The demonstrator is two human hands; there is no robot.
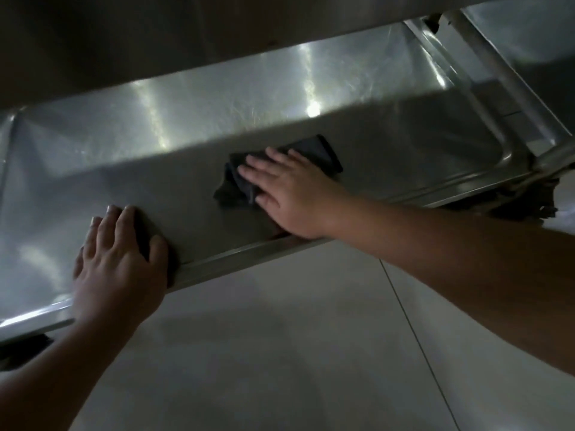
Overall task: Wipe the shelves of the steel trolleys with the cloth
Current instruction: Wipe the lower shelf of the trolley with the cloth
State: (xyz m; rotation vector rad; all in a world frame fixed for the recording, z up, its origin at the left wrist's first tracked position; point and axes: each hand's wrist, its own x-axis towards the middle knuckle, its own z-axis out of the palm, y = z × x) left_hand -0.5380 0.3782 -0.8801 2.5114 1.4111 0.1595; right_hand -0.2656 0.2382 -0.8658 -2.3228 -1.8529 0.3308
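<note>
Pressing flat on a dark cloth, the right hand has its fingers straight and spread, so it pushes down w/ the palm and does not squeeze. The cloth is folded and a bit bunched on its left side, and it lies near the middle of the steel shelf, well away from the raised lip at the back. The left hand lies over the front edge of the shelf, fingers straight & flat on the metal, holding nothing. Btwn the two hands there is bare steel. More bare steel runs off to the right of the cloth, up to the rounded corner by the trolley leg. To the left the shelf goes on past the left hand to the pic's side. Another shelf hangs close above, dark underneath. The tiled floor shows below the front edge.
</note>
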